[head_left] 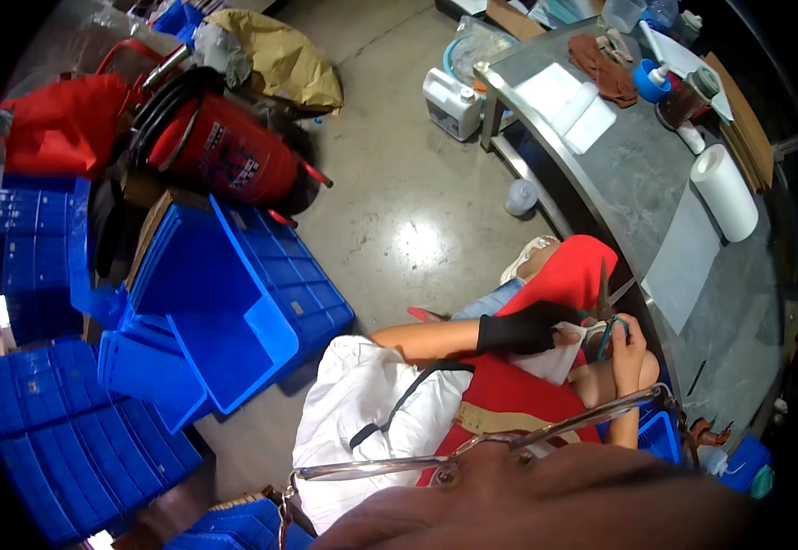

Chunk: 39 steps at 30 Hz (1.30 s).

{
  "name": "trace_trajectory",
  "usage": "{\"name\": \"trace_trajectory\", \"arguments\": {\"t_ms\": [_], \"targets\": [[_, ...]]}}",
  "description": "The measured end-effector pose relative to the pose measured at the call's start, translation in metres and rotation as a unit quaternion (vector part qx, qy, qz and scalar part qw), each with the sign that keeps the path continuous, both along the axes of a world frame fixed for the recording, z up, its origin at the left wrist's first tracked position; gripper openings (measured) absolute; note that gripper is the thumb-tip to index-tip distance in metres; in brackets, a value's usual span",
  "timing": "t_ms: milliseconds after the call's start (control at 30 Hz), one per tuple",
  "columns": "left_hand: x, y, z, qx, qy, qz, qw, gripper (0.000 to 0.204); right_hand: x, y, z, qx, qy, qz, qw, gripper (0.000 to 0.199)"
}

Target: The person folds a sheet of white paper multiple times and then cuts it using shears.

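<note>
**Holdings at the bench edge: scissors, white cloth, red fabric**

1. Left hand [520,332] — I log it at about 4 o'clock from the picture's centre, in a black glove, fingers closed on a white cloth [550,362] that lies on the lap.
2. Right hand [626,344] — bare, just at 3 o'clock of the left hand, fingers wrapped through the handles of a pair of scissors [605,312]. The blades point up toward 12 o'clock.
3. Red fabric [575,275] — draped over the lap, directly at 12 o'clock of both hands; the scissor blades lie against it. I cannot tell whether the blades are parted.
4. Grey worktable [637,174] — curves from 12 to 4 o'clock of the hands. On it: a roll of white paper [725,191], white sheets [569,105], a brown rag [603,64] and a blue-capped bottle [653,81].
5. Floor, 9 to 11 o'clock: stacked blue plastic bins [206,302], a red fire extinguisher [225,147] lying on them, a red bag [55,124].
6. White jug [451,103] — on the floor at the table's far end, 12 o'clock.
7. Spectacle frame [482,445] — crosses the lower edge at 6 o'clock.
</note>
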State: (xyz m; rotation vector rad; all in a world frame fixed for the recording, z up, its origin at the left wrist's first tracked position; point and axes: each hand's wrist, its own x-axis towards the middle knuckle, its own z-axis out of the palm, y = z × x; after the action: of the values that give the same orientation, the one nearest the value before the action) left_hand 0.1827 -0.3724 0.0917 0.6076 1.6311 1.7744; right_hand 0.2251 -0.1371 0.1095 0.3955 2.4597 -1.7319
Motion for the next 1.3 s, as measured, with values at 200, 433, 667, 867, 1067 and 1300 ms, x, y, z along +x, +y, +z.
{"name": "trace_trajectory", "arguments": {"t_ms": [200, 433, 667, 867, 1067, 1300], "targets": [[-0.001, -0.001, 0.009, 0.017, 0.012, 0.013, 1.0, 0.036, -0.001, 0.0, 0.001, 0.0, -0.001, -0.018, 1.0, 0.021], [-0.008, 0.008, 0.025, -0.054, 0.12, -0.044, 0.99, 0.021, 0.009, 0.006, 0.006, -0.113, -0.013, -0.05, 0.992, 0.036], [-0.019, 0.019, 0.024, -0.044, 0.128, -0.162, 0.977, 0.011, 0.028, 0.013, -0.001, -0.216, -0.076, -0.114, 0.967, 0.024], [-0.012, 0.012, 0.006, -0.016, 0.257, -0.169, 0.951, 0.033, 0.047, -0.019, 0.011, -0.385, -0.131, -0.185, 0.895, 0.035], [-0.01, 0.024, 0.03, -0.013, 0.305, -0.218, 0.927, 0.018, 0.075, -0.024, -0.002, -0.434, -0.135, -0.235, 0.859, 0.037], [-0.011, 0.031, 0.025, -0.017, 0.272, -0.233, 0.933, 0.012, 0.084, -0.023, -0.003, -0.446, -0.127, -0.236, 0.854, 0.038]]}}
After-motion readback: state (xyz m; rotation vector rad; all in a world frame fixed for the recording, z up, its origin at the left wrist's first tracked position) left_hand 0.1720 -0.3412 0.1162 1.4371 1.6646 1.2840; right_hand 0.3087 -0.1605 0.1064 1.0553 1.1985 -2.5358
